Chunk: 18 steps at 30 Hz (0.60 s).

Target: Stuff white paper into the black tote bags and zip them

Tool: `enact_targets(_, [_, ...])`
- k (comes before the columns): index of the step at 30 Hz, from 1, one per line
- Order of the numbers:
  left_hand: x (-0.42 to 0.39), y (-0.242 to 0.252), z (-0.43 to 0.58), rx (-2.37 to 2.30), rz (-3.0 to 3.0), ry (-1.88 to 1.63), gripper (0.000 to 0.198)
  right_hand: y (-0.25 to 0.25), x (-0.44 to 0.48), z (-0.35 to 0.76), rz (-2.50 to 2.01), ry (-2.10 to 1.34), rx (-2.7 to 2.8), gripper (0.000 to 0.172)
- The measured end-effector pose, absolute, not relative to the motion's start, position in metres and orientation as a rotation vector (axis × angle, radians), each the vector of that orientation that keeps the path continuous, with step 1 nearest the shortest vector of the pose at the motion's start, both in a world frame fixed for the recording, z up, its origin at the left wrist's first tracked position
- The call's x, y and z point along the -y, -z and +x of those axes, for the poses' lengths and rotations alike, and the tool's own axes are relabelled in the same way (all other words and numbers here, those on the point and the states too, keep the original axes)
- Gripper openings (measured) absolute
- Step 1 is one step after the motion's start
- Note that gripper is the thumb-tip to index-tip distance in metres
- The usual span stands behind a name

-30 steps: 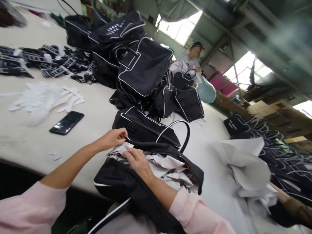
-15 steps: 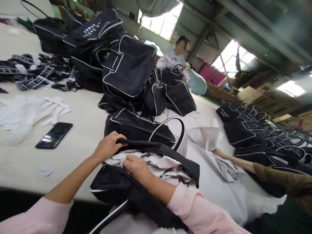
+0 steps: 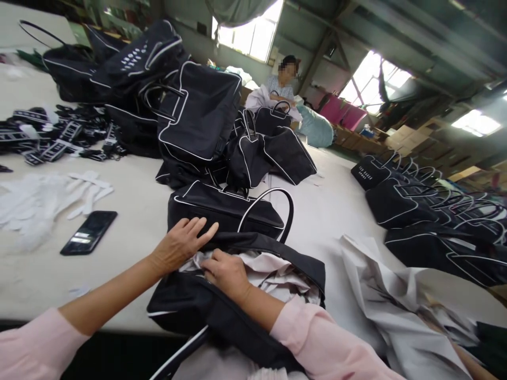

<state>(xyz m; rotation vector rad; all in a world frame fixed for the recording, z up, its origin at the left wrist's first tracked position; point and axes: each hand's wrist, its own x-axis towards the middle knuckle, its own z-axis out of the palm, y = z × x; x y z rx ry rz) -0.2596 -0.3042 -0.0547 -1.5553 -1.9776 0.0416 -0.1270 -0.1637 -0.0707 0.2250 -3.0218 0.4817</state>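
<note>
**Open black bag (image 3: pixel 178 303) lies under the fingers, paper filling (image 3: pixel 269 264) exposed**

Nearest, the bag's near handle (image 3: pixel 185 348) droops below the fingers at the edge of the bench (image 3: pixel 134 211), presumably so that it does not cross the mouth. Just above it, the right hand (image 3: pixel 227 274) rests in the mouth. Its fingers are curled against the paper by the near zip edge; the tips are hidden, so I cannot tell whether they grip anything.

The left hand (image 3: pixel 180 245) lies just beyond, at the mouth's far edge, fingers loosely spread, thumb apart, no grip visible. It appears to press that edge back, giving the right fingers access. The bulging paper probably supports the soft walls.

Right of the fingers, the far handle (image 3: pixel 288 216) stands upright, clear of the opening. Well to the right hangs loose paper (image 3: pixel 380 290), close to a co-worker's forearm (image 3: pixel 471 364). A phone (image 3: pixel 89 232) lies left of the fingers, seemingly set aside from the work.

Beyond the fingers sits a second bag (image 3: pixel 222 208). Farther off are white strips (image 3: pixel 51 200) and printed straps (image 3: pixel 67 129) to the left, stacked bags (image 3: pixel 198 113) ahead, and a row of bags (image 3: pixel 400 203) to the right, handles up, arguably for easy lifting.
</note>
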Motion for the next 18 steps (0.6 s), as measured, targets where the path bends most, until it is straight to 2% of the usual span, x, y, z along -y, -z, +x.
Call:
enact_targets(2, [0.314,0.058,-0.261,1.791,-1.563,0.054,0.038,0.071,0.165,-0.126,0.187,-0.449,3.041,0.022])
enact_targets(4, [0.324,0.062,-0.260,1.729,-1.500,0.131,0.027,0.071,0.166,-0.122,0.156,-0.432,3.032,0.035])
enact_targets(7, [0.333,0.067,-0.256,1.795,-1.406,0.185,0.019,0.067,0.163,-0.110,0.434,-0.470,2.955,0.043])
enact_targets(10, [0.333,0.069,-0.252,1.898,-1.342,0.215,0.015,0.063,0.156,-0.096,0.711,-0.600,2.856,0.037])
enact_targets(12, [0.330,0.069,-0.249,1.927,-1.331,0.262,0.017,0.062,0.152,-0.091,0.684,-0.534,2.867,0.037])
enact_targets(15, [0.325,0.071,-0.244,2.000,-1.269,0.342,0.021,0.068,0.153,-0.093,0.608,-0.422,2.948,0.045])
enact_targets(18, [0.322,0.076,-0.241,2.043,-1.202,0.377,0.021,0.079,0.155,-0.114,0.386,-0.563,3.122,0.058])
